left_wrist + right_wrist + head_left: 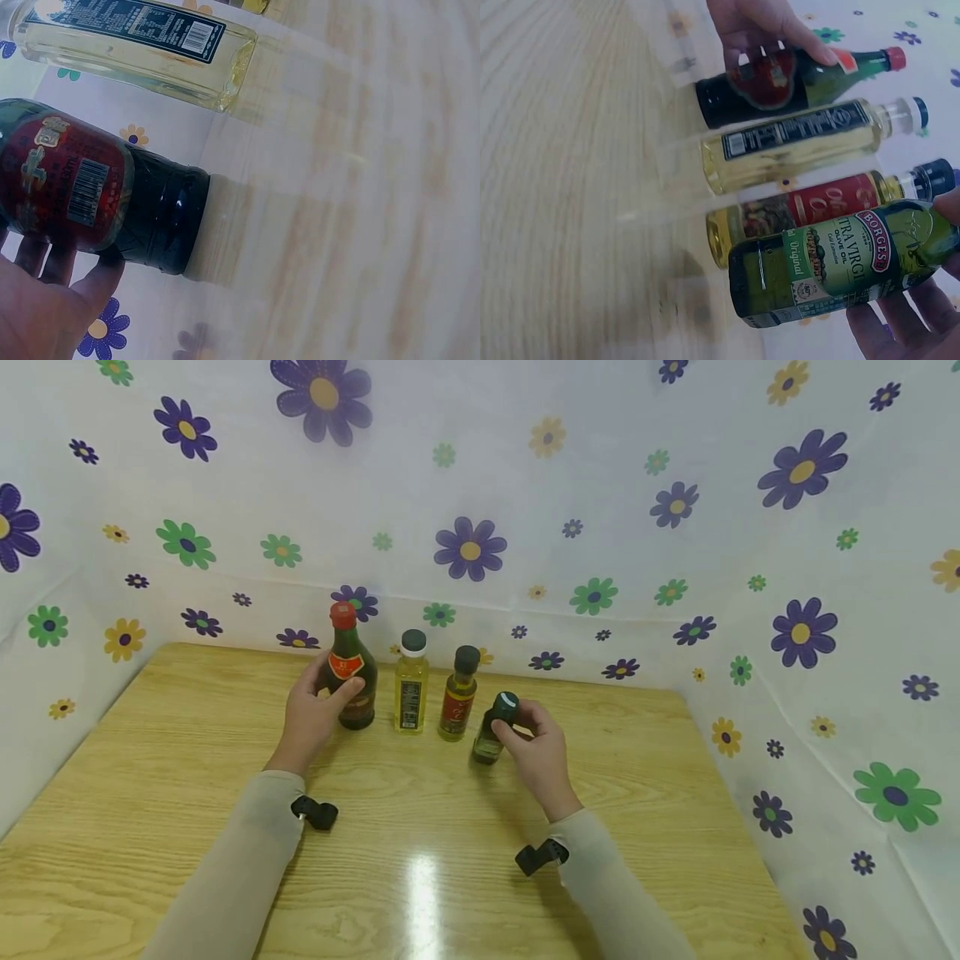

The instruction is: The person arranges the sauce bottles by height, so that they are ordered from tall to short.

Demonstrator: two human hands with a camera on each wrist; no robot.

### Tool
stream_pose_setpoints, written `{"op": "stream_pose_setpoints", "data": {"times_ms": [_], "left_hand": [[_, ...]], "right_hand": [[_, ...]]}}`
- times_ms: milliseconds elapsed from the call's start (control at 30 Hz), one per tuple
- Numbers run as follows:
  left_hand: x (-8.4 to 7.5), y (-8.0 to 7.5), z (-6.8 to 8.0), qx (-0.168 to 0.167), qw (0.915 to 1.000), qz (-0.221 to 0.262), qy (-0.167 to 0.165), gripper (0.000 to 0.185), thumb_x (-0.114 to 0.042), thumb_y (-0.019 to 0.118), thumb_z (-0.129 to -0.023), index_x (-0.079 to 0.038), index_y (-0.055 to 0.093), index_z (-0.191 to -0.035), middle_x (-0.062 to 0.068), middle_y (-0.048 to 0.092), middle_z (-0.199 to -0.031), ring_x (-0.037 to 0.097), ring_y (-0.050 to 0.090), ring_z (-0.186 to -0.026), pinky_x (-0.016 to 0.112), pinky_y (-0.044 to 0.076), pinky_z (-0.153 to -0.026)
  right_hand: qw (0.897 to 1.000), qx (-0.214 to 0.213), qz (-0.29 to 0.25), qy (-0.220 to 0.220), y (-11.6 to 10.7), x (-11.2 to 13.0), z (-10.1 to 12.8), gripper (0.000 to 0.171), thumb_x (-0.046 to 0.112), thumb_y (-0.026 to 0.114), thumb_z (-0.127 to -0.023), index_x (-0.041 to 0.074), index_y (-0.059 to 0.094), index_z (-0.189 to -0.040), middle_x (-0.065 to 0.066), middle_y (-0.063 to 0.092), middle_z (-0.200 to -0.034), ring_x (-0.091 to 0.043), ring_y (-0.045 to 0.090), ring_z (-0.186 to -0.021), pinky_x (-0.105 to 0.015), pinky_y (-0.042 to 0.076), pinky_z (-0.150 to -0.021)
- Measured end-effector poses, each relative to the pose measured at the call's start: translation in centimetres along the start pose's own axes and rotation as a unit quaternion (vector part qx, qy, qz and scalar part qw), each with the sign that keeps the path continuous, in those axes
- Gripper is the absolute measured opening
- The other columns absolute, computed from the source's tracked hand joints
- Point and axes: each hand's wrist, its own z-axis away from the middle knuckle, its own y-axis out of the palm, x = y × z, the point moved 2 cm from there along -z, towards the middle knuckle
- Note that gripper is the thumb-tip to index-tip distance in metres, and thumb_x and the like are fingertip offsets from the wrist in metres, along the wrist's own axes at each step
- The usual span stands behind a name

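Note:
In the head view my left hand [313, 710] grips a dark green bottle [356, 681] with a red cap and a red label, its thumb across the front. My right hand [542, 750] holds a small green olive oil bottle [487, 745] near its dark cap; it leans a little, and I cannot tell whether its base touches the table. Between them stand a clear bottle of pale yellow oil [410, 697] with a dark label and a red-labelled oil bottle [457, 706]. The right wrist view shows the olive oil bottle's green label [840, 259].
The four bottles form a row near the back of a wooden table [360, 868]. A white cloth with printed flowers [495, 485] hangs behind and along both sides. Black wrist devices [315, 814] sit on both sleeves.

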Motion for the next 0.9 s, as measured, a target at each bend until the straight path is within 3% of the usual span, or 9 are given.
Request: {"op": "stream_pose_setpoints", "data": {"times_ms": [133, 267, 500, 700, 900], "left_hand": [[-0.5, -0.1, 0.3, -0.002, 1.0000, -0.001, -0.003, 0.070, -0.052, 0.069, -0.080, -0.038, 0.039, -0.141, 0.001, 0.051, -0.134, 0.022, 0.043, -0.124, 0.057, 0.028, -0.107], [-2.4, -0.1, 1.3, 0.002, 1.0000, 0.001, -0.003, 0.068, -0.046, 0.069, -0.083, -0.032, 0.039, -0.143, 0.006, 0.050, -0.135, 0.025, 0.043, -0.125, 0.059, 0.027, -0.107], [-0.6, -0.1, 0.5, -0.005, 1.0000, -0.002, 0.000, 0.069, -0.053, 0.068, -0.080, -0.039, 0.039, -0.141, 0.000, 0.051, -0.133, 0.021, 0.044, -0.122, 0.056, 0.029, -0.106], [-2.8, -0.1, 1.6, 0.002, 0.9999, 0.012, 0.009, 0.066, -0.044, 0.069, -0.084, -0.028, 0.041, -0.141, 0.007, 0.052, -0.131, 0.025, 0.045, -0.121, 0.055, 0.030, -0.106], [-3.2, -0.1, 2.0, 0.000, 1.0000, 0.008, 0.005, 0.066, -0.045, 0.068, -0.085, -0.028, 0.040, -0.142, 0.006, 0.051, -0.132, 0.024, 0.044, -0.121, 0.055, 0.030, -0.106]], "right_hand": [[1.000, -0.009, 0.005, 0.001, -1.1, -0.7, -0.8, 0.030, 0.025, 0.072, -0.085, 0.013, 0.063, -0.112, -0.005, 0.062, -0.109, -0.019, 0.060, -0.105, -0.037, 0.053, -0.087], [1.000, -0.018, 0.006, 0.015, -2.0, -1.4, -1.7, 0.028, 0.025, 0.071, -0.086, 0.015, 0.062, -0.111, -0.004, 0.061, -0.110, -0.018, 0.058, -0.107, -0.038, 0.051, -0.084], [1.000, -0.023, 0.002, 0.019, -2.2, -2.0, -2.7, 0.029, 0.027, 0.071, -0.086, 0.016, 0.064, -0.112, -0.003, 0.061, -0.111, -0.018, 0.057, -0.108, -0.038, 0.051, -0.085], [1.000, -0.024, 0.005, 0.019, -1.9, -2.4, -3.0, 0.029, 0.025, 0.071, -0.086, 0.016, 0.063, -0.113, -0.003, 0.061, -0.113, -0.019, 0.057, -0.107, -0.038, 0.051, -0.085], [1.000, -0.015, 0.003, 0.014, -1.4, -2.5, -3.3, 0.031, 0.024, 0.071, -0.086, 0.014, 0.063, -0.115, -0.006, 0.060, -0.114, -0.021, 0.058, -0.108, -0.040, 0.050, -0.088]]}}
